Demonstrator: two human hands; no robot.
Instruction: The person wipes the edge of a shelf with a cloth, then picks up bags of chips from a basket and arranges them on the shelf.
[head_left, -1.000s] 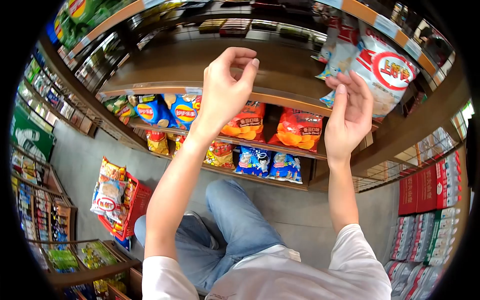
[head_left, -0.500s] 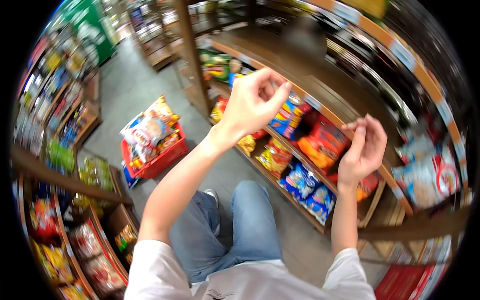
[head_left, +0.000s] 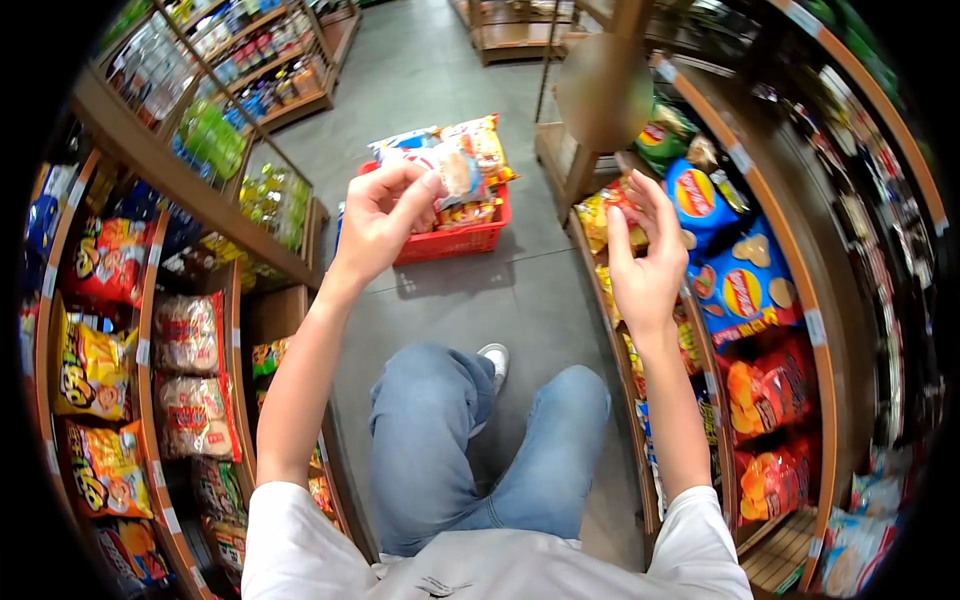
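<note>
My left hand is raised in front of me, its fingers curled and the thumb tip close to the index finger. Nothing shows in it. Beyond it, a red shopping basket heaped with snack bags stands on the floor; the hand overlaps its left side in view. My right hand is up near the right-hand shelf, thumb and fingers apart, holding nothing. Close behind that hand are a yellow snack bag and blue chip bags on the shelf.
Wooden shelves line both sides of the grey aisle floor. Red chip bags sit at the right; yellow snack bags and packs of pale crackers at the left. A wooden post stands ahead on the right.
My view has turned left from the right-hand shelf toward the aisle and basket. The basket appears nearer the middle. Both hands stay raised; the right fingers look more spread.
</note>
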